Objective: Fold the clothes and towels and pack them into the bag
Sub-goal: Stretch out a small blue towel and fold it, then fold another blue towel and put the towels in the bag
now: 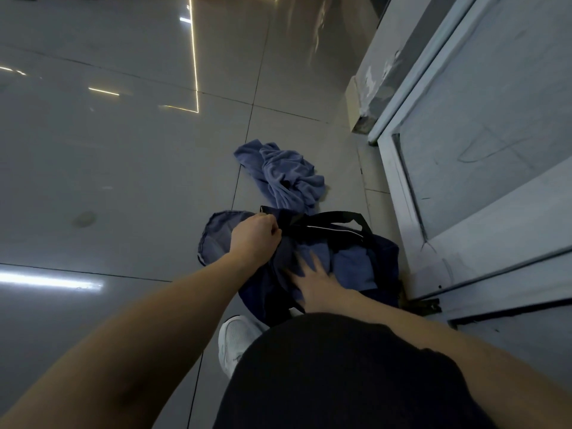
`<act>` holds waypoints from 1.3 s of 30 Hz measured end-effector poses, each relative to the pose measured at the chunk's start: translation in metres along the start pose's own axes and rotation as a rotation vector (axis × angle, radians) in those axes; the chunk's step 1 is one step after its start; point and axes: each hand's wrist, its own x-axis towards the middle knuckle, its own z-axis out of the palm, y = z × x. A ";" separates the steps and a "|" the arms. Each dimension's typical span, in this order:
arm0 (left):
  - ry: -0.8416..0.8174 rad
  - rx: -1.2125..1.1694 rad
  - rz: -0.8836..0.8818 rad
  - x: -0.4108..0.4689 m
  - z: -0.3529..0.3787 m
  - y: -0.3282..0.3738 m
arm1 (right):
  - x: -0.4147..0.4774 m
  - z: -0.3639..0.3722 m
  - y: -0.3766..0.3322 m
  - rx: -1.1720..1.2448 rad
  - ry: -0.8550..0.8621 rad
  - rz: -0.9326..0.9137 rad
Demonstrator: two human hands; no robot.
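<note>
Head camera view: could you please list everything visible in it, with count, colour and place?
bag: one, dark navy with black handles, open on the floor beside the door
cloth: one, blue, inside the bag
towel: one, blue, crumpled on the floor beyond the bag
garment: one, grey-blue, on the floor left of the bag
floor: glossy grey tiles
door: one, pale grey, at right
shoe: one, white, near the bag's near side
top: one, black, on the person, bottom of view
left hand: one, grips the bag's rim
right hand: one, fingers spread, pressing into the bag
</note>
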 end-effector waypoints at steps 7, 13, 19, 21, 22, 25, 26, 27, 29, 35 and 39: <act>-0.117 0.013 0.001 0.001 0.005 -0.007 | -0.013 -0.053 0.005 0.034 -0.061 -0.014; -0.077 -0.027 0.011 0.018 -0.006 -0.017 | 0.001 -0.123 0.015 0.409 0.325 0.034; -0.098 -0.024 -0.054 0.067 -0.005 -0.040 | 0.092 -0.161 0.038 0.386 0.285 0.174; -0.115 -0.030 -0.081 0.089 0.005 -0.050 | 0.137 -0.161 0.048 0.370 0.290 0.251; -0.126 -0.029 -0.098 0.102 0.011 -0.054 | 0.159 -0.160 0.052 0.355 0.294 0.285; -0.185 -0.054 -0.144 0.137 0.035 -0.068 | 0.224 -0.146 0.063 0.348 0.310 0.344; -0.213 -0.067 -0.155 0.146 0.043 -0.073 | 0.240 -0.141 0.064 0.342 0.312 0.372; -0.239 -0.073 -0.165 0.154 0.048 -0.077 | 0.255 -0.135 0.065 0.311 0.299 0.398; -0.294 -0.087 -0.185 0.168 0.056 -0.082 | 0.271 -0.127 0.065 0.218 0.260 0.447; -0.212 -0.332 -0.241 0.202 0.051 -0.087 | 0.284 -0.159 0.054 0.630 0.617 0.245; -0.111 -0.625 -0.304 0.216 0.014 -0.086 | 0.279 -0.195 0.024 0.903 0.774 -0.014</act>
